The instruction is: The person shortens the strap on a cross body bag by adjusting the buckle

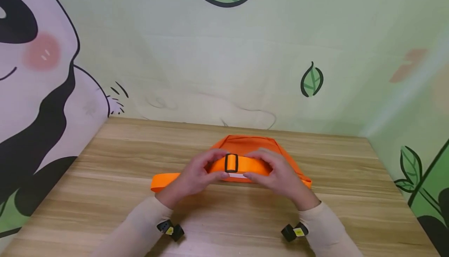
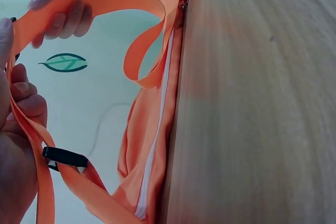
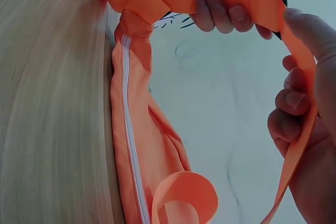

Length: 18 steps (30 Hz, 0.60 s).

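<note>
An orange waist bag (image 1: 252, 143) lies on the table, its white zipper (image 3: 129, 124) facing me in the wrist views. Above its near side, both hands hold up its orange strap (image 1: 252, 165). My left hand (image 1: 196, 172) pinches the strap just left of a black slide buckle (image 1: 226, 163). On the right of that buckle, my right hand (image 1: 277, 170) grips the strap between thumb and curled fingers. A second black buckle (image 2: 64, 157) sits on the strap below the left hand. One strap loop (image 1: 164, 181) rests on the table at the left.
The wooden table (image 1: 87, 194) reaches back to a pale green wall (image 1: 168, 54) printed with leaves and a panda. Small black cameras (image 1: 294, 232) are worn on both wrists.
</note>
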Tool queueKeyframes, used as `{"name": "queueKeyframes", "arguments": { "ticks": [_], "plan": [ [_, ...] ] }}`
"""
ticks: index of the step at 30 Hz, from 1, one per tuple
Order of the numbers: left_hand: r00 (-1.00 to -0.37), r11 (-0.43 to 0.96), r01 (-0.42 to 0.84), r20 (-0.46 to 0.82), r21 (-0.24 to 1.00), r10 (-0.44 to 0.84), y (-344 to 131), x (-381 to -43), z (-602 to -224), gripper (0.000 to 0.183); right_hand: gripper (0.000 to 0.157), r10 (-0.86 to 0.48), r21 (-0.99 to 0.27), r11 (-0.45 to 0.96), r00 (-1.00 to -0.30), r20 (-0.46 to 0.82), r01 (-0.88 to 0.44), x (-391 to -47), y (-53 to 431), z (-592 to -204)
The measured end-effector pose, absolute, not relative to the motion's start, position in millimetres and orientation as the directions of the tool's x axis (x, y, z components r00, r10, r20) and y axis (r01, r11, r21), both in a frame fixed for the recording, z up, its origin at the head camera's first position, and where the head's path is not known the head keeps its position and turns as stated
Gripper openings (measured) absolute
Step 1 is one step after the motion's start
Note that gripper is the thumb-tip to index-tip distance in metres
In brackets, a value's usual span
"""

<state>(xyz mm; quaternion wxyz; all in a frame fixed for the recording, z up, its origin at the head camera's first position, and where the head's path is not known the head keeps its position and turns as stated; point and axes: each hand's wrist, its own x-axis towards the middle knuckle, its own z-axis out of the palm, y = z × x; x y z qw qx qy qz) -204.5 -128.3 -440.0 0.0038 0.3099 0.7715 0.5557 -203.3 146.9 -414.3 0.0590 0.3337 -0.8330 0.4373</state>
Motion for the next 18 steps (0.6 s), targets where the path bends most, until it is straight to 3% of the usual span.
{"name": "queueKeyframes", "arguments": {
  "ticks": [9,18],
  "plan": [
    [-0.783,0.131,0.516,0.405,0.846,0.472,-128,-206,-443,0.051,0.035,-0.494,-0.704,0.356,-0.763,0.417,-0.615,-202,142,-415],
    [-0.809,0.171,0.507,0.398,0.845,0.432,-126,-201,-439,0.043,0.032,-0.499,-0.700,0.331,-0.747,0.440,-0.633,-203,131,-417]
  ]
}}
